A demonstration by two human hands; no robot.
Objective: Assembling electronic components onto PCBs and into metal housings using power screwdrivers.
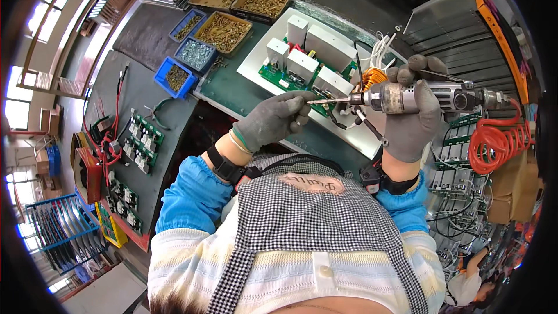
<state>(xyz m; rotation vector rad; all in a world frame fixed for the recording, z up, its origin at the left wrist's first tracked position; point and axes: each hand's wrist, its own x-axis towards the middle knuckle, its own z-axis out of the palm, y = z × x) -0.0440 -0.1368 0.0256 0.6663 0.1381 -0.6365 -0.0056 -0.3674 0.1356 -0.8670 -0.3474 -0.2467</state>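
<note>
Right hand (410, 119) gripping pneumatic screwdriver (418, 97) level; left hand (273, 119) pinching at bit tip, screw too small to confirm. Circuit board assembly (308, 64) lying on worktop (232, 90) just beyond, fastening seemingly pending.

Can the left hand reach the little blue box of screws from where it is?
Probably yes. The left hand pinches the screwdriver tip, and only bare dark mat lies between it and the blue box. It would have to let go first.

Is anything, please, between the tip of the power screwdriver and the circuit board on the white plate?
Nothing visible blocks it. The right hand holds the power screwdriver level, the left hand pinches its bit, and the circuit board lies just beyond.
</note>
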